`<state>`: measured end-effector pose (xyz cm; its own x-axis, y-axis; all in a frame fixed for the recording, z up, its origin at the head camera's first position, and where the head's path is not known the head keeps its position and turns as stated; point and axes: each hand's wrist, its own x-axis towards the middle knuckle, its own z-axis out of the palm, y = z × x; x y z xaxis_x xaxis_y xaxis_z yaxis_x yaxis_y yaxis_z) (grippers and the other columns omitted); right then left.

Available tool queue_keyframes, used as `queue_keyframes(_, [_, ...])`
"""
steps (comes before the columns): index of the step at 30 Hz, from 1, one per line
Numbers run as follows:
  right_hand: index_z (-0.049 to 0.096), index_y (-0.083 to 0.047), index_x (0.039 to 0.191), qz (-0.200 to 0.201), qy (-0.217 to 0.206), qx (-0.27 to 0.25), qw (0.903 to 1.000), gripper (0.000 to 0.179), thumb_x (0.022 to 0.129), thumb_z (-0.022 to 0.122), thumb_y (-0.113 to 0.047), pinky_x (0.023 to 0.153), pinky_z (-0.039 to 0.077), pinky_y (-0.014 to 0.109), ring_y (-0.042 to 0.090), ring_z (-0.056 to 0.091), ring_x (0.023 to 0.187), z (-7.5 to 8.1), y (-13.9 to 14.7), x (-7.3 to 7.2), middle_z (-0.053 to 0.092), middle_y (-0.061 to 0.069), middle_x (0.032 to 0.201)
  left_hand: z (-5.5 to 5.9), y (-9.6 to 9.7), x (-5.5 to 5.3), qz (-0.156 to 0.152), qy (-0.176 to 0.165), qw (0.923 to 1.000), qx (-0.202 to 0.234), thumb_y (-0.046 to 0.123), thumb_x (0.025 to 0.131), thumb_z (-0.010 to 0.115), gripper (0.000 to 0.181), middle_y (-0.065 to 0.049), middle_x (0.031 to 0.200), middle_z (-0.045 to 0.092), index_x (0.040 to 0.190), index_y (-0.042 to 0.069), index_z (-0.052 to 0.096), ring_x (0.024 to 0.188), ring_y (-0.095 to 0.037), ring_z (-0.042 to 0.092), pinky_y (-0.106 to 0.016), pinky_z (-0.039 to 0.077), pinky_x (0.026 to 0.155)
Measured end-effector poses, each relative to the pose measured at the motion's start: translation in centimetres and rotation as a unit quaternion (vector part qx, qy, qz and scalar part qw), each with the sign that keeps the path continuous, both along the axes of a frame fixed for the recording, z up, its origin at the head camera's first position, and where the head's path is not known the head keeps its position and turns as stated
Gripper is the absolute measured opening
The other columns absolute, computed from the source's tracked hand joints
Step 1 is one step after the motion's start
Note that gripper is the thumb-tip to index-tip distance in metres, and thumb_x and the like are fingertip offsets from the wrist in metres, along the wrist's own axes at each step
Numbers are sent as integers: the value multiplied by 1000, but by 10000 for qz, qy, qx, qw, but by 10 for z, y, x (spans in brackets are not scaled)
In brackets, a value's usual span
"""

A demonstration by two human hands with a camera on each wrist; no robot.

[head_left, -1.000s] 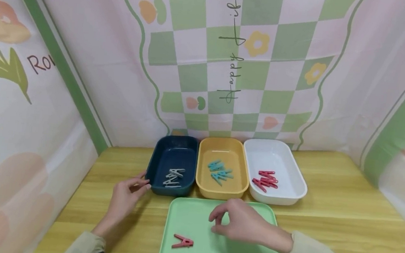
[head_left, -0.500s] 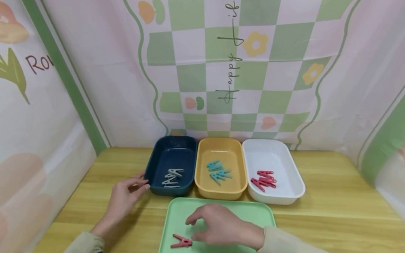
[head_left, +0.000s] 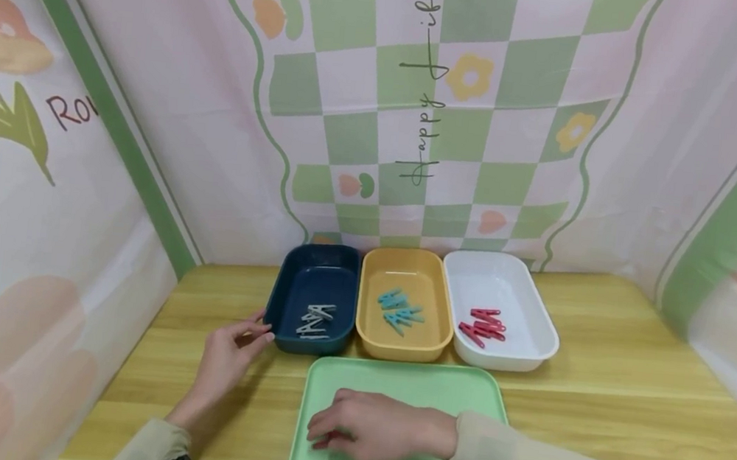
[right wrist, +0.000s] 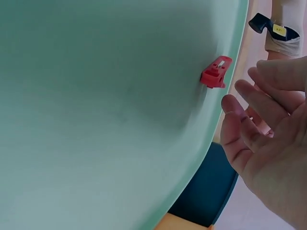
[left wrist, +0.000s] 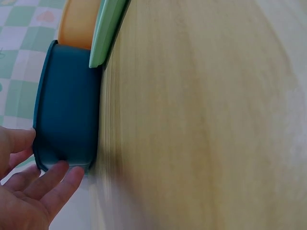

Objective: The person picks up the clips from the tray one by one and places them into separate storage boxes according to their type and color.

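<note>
My right hand (head_left: 376, 427) is over the light green tray (head_left: 427, 380), thumb and fingers parted around a red clothespin (right wrist: 216, 73). In the right wrist view the clothespin lies on the tray just off the fingertips; the head view shows it mostly hidden under the hand. My left hand (head_left: 225, 361) holds the near left corner of the dark blue dish (head_left: 318, 273), thumb at the rim and fingers against its side. Several grey clothespins (head_left: 316, 321) lie inside that dish.
Right of the blue dish stand a yellow dish (head_left: 408, 265) with several light blue clothespins (head_left: 401, 311) and a white dish (head_left: 505, 291) with several red ones. All three line up behind the tray on the wooden table (head_left: 603, 356), against a patterned cloth (head_left: 393, 114).
My right hand has moved left and toward me across the tray, and now covers most of the red clothespin. The left hand has stayed at the blue dish.
</note>
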<state>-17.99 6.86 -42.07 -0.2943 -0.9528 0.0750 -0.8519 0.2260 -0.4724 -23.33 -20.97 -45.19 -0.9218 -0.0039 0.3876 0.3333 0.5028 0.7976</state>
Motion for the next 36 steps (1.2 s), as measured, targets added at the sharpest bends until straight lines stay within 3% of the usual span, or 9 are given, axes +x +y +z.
queue_keyframes(3, [66,-25,115,-11,-97,138,9999,25,95,57,-12,73,40,8,-4,45,85,-1,1,1,60,-25,110,-1,0,0,-39,-1,10000,14,9,83,74,14,-9,122,63,95,1,73,106,-23,63,-25,56,74])
queue_keyframes(7, [68,-27,112,-276,2,293,9992,28,92,60,-10,66,39,10,-1,43,78,-2,5,2,60,-26,98,-1,0,0,-46,-46,10000,53,9,83,74,14,-8,122,63,95,2,73,106,-22,63,-25,56,74])
queue_keyframes(11, [63,-24,82,-572,144,285,9978,31,82,56,6,57,27,14,5,33,67,-3,9,2,45,-17,68,-1,1,0,-31,-83,9999,74,8,83,74,14,-8,122,63,95,1,73,104,-20,63,-25,56,74])
queue_keyframes(14, [46,-18,69,-757,274,218,9965,32,71,50,14,56,20,19,9,27,63,-4,13,1,31,-7,63,0,0,0,-32,-102,9999,83,8,83,74,14,-8,122,63,95,1,73,104,-20,63,-25,56,75])
queue_keyframes(16, [46,-18,68,-878,405,206,9951,33,66,49,15,56,21,19,9,29,63,-4,17,0,31,-8,62,0,0,0,-33,-116,9999,93,8,83,74,14,-9,123,62,95,1,73,105,-21,63,-25,55,75])
queue_keyframes(22, [62,-25,78,-1298,594,320,9892,42,69,51,14,58,36,17,5,43,70,-4,31,-7,48,-13,73,0,0,0,10,-104,9999,94,8,82,75,15,-10,122,63,95,0,73,102,-20,64,-24,56,73])
queue_keyframes(30, [69,-25,105,-1992,154,607,9780,62,62,51,16,65,47,21,2,49,76,-1,50,-11,54,-13,84,1,1,0,42,-153,9998,83,8,82,75,15,-9,122,63,95,1,73,103,-20,64,-22,56,72])
queue_keyframes(33, [70,-25,103,-2124,108,617,9752,58,64,55,15,68,50,24,3,52,79,0,57,-9,56,-14,85,2,1,1,29,-155,9998,84,7,82,74,15,-9,122,62,96,1,73,103,-20,64,-24,56,73])
queue_keyframes(36, [71,-24,101,-2230,70,515,9734,44,72,65,8,68,51,26,4,54,78,0,63,-7,59,-16,83,2,1,1,27,-144,9999,54,6,83,74,15,-9,123,62,96,0,72,103,-21,64,-24,56,73])
